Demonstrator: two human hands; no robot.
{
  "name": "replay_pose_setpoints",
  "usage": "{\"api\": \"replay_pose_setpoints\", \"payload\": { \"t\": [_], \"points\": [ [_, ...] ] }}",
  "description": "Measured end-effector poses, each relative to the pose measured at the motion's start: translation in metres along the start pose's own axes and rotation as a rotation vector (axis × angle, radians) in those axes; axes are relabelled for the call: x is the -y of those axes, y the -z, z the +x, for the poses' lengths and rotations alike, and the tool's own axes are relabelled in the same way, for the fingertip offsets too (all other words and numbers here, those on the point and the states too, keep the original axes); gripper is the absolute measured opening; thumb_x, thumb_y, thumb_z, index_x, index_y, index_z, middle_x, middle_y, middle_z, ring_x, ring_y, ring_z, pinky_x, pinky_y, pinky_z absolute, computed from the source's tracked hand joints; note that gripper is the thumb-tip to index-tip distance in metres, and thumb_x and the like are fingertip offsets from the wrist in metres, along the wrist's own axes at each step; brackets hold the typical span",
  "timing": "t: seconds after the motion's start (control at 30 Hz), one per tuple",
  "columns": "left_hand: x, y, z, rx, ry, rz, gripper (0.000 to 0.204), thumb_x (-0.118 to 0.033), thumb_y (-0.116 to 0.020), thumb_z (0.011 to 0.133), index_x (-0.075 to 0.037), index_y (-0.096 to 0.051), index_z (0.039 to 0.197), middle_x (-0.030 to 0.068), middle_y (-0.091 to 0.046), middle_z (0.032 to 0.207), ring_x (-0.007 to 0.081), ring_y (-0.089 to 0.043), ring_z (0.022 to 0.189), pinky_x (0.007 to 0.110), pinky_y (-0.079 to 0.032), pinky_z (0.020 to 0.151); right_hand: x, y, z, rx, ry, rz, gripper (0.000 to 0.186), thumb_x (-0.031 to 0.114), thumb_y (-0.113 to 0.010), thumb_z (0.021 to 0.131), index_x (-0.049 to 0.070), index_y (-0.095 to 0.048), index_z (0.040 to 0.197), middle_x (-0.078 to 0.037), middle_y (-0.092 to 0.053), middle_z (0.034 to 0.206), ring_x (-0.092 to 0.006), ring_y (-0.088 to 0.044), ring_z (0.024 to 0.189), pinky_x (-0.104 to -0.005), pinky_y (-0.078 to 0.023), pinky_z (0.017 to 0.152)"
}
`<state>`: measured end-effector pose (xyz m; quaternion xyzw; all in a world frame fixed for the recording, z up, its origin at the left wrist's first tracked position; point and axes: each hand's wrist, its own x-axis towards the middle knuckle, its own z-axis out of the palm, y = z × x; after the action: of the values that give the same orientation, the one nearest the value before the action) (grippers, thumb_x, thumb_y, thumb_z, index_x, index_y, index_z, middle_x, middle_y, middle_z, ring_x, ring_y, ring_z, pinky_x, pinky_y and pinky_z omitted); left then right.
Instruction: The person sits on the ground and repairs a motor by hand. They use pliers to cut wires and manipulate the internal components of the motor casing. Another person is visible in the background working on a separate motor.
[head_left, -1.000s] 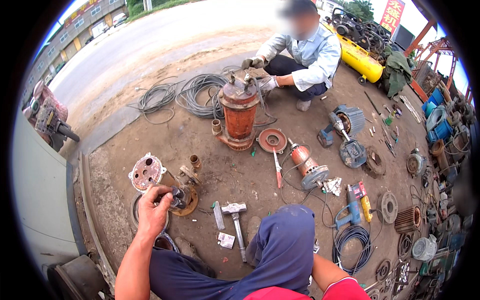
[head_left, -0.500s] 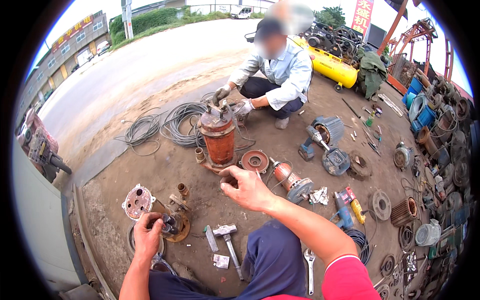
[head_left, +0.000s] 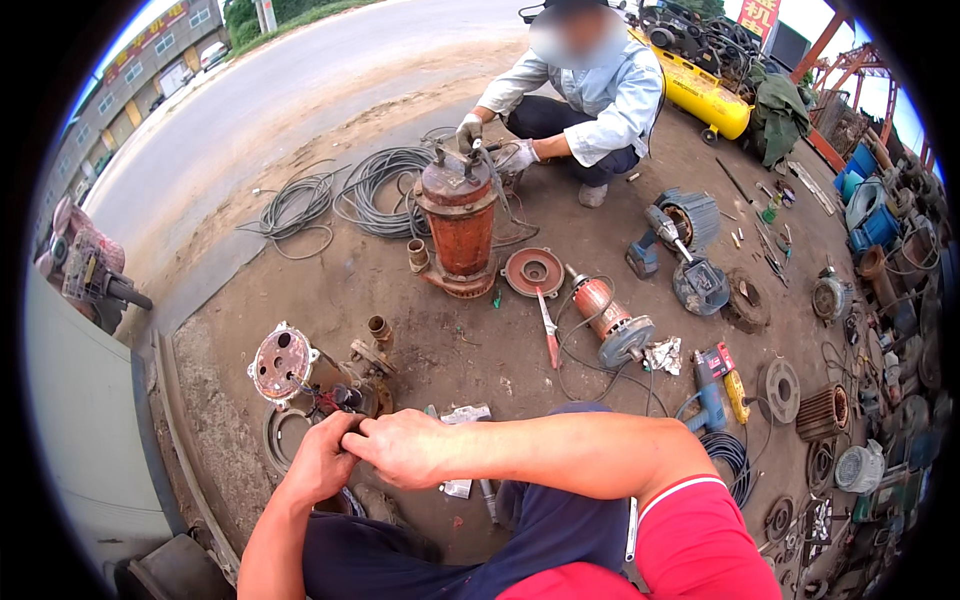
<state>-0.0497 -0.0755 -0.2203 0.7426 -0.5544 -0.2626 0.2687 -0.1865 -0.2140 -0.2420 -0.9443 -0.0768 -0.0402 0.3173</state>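
Note:
My left hand (head_left: pixel 324 458) and my right hand (head_left: pixel 408 447) meet in front of my knees, fingers pinched together. What they hold between them is hidden by the fingers. Just beyond lies a dirty pump part with a pale, round, holed flange (head_left: pixel 281 363) and a short brass-coloured pipe stub (head_left: pixel 380 331). Dark pieces with wires (head_left: pixel 345 396) show right above my fingertips, beside that part. Under my right forearm a hammer (head_left: pixel 466 413) is partly covered. A metal ring (head_left: pixel 288 440) lies left of my left hand.
Across from me a crouching co-worker (head_left: pixel 590 100) has gloved hands on an upright orange-red pump (head_left: pixel 462 230). Around it lie coiled grey cable (head_left: pixel 378 195), a red round cover (head_left: pixel 534 272), a red rotor (head_left: pixel 603 310), a cordless impact wrench (head_left: pixel 655 240) and a drill (head_left: pixel 710 400). Motor parts crowd the right side.
My right hand has come down and left to meet my left hand, its fingers now closed. The left hand has shifted slightly right. The view has tilted down.

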Motion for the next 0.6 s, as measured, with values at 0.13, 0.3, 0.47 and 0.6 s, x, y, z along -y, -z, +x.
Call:
{"api": "replay_pose_setpoints", "payload": {
  "t": [0.13, 0.3, 0.47, 0.6],
  "points": [
    [-0.002, -0.004, 0.012, 0.029, 0.075, -0.080, 0.031, -0.002, -0.068, 0.081, 0.002, -0.064, 0.112, 0.0179, -0.067, 0.101, 0.0315, -0.065, 0.096, 0.037, -0.051, 0.084, -0.007, -0.003, -0.004, -0.018, -0.033, 0.008, 0.033, 0.008, -0.064, 0.078, 0.002, -0.049, 0.108, -0.020, -0.060, 0.094, -0.0395, -0.065, 0.085, -0.0508, -0.053, 0.071],
    [-0.003, -0.007, 0.017, 0.072, 0.080, -0.055, 0.032, 0.004, -0.061, 0.079, 0.002, -0.064, 0.111, 0.0199, -0.069, 0.100, 0.0337, -0.067, 0.096, 0.038, -0.052, 0.083, -0.007, -0.007, -0.005, -0.147, 0.052, 0.033, 0.033, 0.010, -0.070, 0.074, 0.002, -0.053, 0.100, -0.016, -0.060, 0.096, -0.0365, -0.063, 0.091, -0.0479, -0.053, 0.075],
    [0.000, -0.010, 0.020, 0.085, 0.105, -0.088, 0.032, 0.007, -0.058, 0.078, 0.002, -0.062, 0.109, 0.0209, -0.070, 0.099, 0.0342, -0.068, 0.096, 0.039, -0.052, 0.083, -0.007, -0.008, -0.006, -0.177, 0.025, 0.040, 0.033, 0.010, -0.071, 0.072, 0.001, -0.055, 0.099, -0.016, -0.059, 0.098, -0.0361, -0.063, 0.090, -0.0476, -0.053, 0.075],
    [0.001, -0.011, 0.020, 0.079, 0.101, -0.088, 0.032, 0.008, -0.058, 0.078, 0.001, -0.061, 0.109, 0.0204, -0.069, 0.099, 0.0326, -0.068, 0.096, 0.038, -0.052, 0.082, -0.006, -0.010, -0.004, -0.171, 0.011, 0.042, 0.031, 0.010, -0.070, 0.073, 0.001, -0.055, 0.098, -0.017, -0.059, 0.098, -0.0369, -0.063, 0.090, -0.0482, -0.054, 0.074]
  ]
}}
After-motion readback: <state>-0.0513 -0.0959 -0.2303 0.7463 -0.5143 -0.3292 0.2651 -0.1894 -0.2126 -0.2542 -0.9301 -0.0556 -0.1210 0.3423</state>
